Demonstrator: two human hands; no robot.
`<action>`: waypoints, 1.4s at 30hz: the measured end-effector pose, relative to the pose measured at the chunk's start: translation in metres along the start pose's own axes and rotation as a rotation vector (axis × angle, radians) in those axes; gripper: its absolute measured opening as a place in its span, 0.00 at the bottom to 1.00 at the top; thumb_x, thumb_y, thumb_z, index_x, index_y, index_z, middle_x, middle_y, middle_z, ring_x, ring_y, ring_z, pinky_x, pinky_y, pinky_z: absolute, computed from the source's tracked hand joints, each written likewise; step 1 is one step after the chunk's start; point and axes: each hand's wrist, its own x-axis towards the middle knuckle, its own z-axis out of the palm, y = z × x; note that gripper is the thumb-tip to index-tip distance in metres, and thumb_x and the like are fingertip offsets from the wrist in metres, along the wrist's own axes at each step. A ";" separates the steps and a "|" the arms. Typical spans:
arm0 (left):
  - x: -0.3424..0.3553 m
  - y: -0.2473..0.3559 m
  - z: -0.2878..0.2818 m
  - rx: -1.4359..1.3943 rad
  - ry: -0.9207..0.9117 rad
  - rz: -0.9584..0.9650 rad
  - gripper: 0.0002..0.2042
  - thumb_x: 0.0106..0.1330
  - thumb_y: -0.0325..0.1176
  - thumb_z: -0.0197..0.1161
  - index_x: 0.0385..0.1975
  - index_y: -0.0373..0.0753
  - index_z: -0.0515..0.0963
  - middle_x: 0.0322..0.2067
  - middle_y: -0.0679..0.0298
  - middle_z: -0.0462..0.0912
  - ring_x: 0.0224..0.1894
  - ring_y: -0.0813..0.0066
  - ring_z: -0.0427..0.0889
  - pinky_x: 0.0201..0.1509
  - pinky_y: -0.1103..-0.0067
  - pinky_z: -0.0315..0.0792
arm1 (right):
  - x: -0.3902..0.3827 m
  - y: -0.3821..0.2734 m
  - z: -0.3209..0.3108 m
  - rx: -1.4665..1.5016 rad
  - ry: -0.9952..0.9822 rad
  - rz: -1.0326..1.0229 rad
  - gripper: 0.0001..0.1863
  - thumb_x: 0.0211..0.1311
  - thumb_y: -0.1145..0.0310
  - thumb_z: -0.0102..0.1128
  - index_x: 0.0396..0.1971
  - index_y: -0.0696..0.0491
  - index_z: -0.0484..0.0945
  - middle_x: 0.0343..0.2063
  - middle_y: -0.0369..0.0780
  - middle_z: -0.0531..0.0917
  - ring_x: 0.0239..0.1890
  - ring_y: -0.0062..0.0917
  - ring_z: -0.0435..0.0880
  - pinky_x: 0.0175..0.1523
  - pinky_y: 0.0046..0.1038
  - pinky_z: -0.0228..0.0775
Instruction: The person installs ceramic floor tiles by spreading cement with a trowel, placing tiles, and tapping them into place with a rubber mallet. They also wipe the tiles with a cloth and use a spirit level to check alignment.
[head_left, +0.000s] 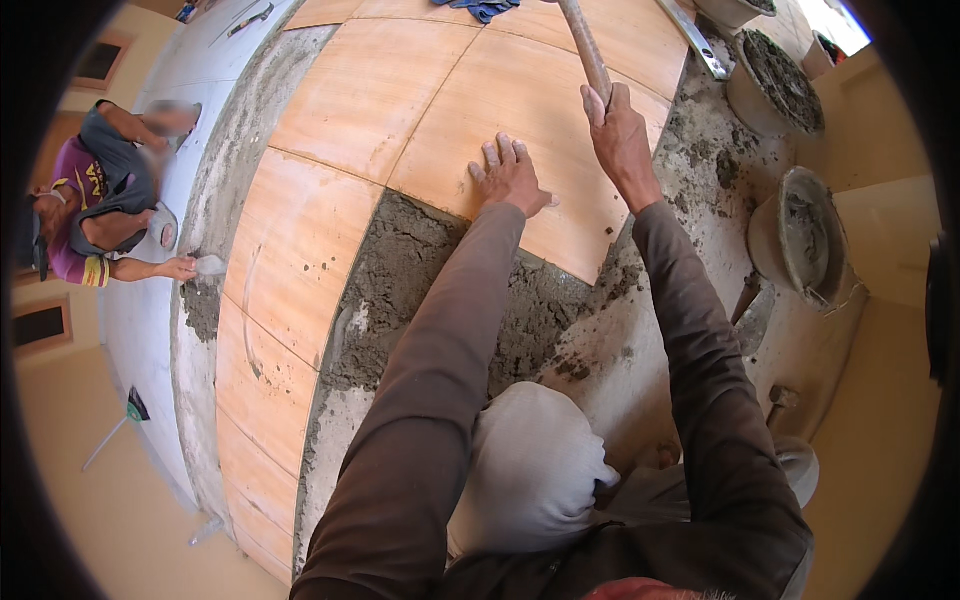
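My left hand (512,180) lies with spread fingers on a wood-toned floor tile (545,235), near the tile's close edge. In my right hand (622,145) is a wooden tool handle (586,50), gripped by its lower end and slanting up over the tiles. The tool's head is not visible at the picture's upper edge. Wet grey mortar (400,265) spreads in front of that tile, under my left forearm. Laid tiles (350,80) of the same colour adjoin it on the left and far side.
Mortar buckets (775,85) and another bucket (800,240) stand at right. A trowel (752,315) and a hammer (783,400) lie nearer me. A level (705,50) rests along the far tile edge. A co-worker (105,190) squats at left, one hand at a mortar strip (205,255).
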 end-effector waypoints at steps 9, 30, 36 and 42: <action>0.003 0.005 0.001 0.042 -0.046 0.006 0.59 0.59 0.61 0.74 0.81 0.37 0.45 0.82 0.49 0.39 0.83 0.47 0.38 0.82 0.47 0.42 | -0.016 -0.017 -0.021 -0.002 -0.056 -0.029 0.25 0.80 0.49 0.51 0.42 0.61 0.72 0.22 0.57 0.83 0.26 0.55 0.85 0.34 0.54 0.77; 0.009 -0.001 0.012 0.091 0.025 0.086 0.54 0.65 0.64 0.65 0.80 0.34 0.49 0.81 0.46 0.43 0.83 0.47 0.41 0.82 0.49 0.42 | -0.085 0.038 -0.061 0.144 -0.069 0.238 0.26 0.79 0.44 0.51 0.37 0.55 0.72 0.18 0.41 0.77 0.18 0.36 0.78 0.26 0.42 0.72; 0.067 -0.017 0.051 -0.008 0.472 0.167 0.37 0.80 0.55 0.43 0.79 0.33 0.52 0.80 0.46 0.48 0.83 0.49 0.43 0.84 0.54 0.35 | -0.151 0.113 -0.080 0.435 0.101 0.479 0.31 0.75 0.35 0.52 0.35 0.53 0.72 0.21 0.31 0.70 0.21 0.15 0.69 0.25 0.24 0.64; 0.120 0.001 0.035 0.028 0.599 0.128 0.33 0.82 0.50 0.40 0.77 0.31 0.53 0.79 0.47 0.51 0.82 0.50 0.46 0.84 0.54 0.37 | -0.183 0.181 -0.118 -0.153 -0.024 0.745 0.28 0.78 0.40 0.52 0.44 0.55 0.77 0.24 0.39 0.78 0.25 0.29 0.81 0.32 0.31 0.73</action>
